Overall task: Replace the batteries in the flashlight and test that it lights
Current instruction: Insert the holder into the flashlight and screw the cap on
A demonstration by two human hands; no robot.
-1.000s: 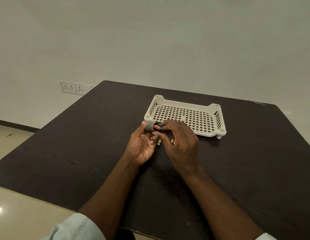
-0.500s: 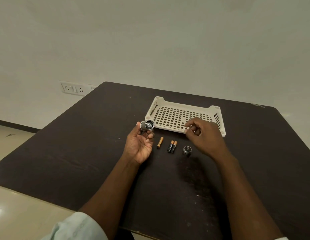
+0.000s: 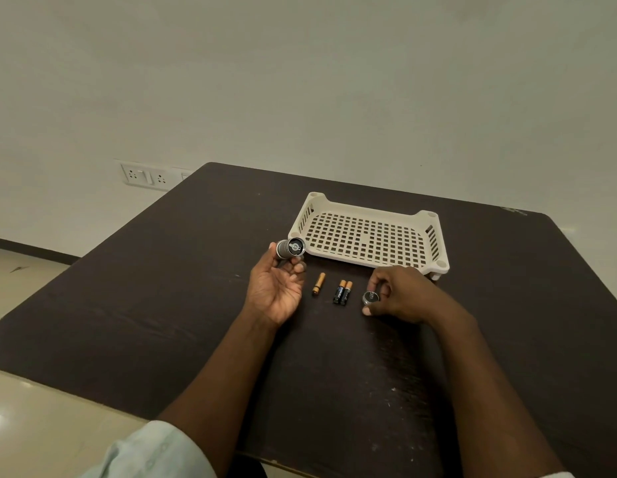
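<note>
My left hand (image 3: 276, 288) holds the short grey flashlight body (image 3: 290, 248) by its fingertips, its open end turned toward me with the battery holder showing inside. On the dark table (image 3: 162, 305) lie a gold battery (image 3: 318, 283) and a pair of black-and-orange batteries (image 3: 342, 292) side by side. To their right rests the round flashlight cap (image 3: 369, 298). My right hand (image 3: 403, 294) is closing around the cap, thumb and fingers touching its sides.
A cream perforated plastic tray (image 3: 434, 243) stands behind the batteries with nothing in it. A white socket plate (image 3: 145, 175) is on the wall at the far left. The table's near edge runs below my forearms.
My right hand left the flashlight, passed in front of the tray, and came down onto the cap. The batteries and cap came into view. The left hand keeps the flashlight raised.
</note>
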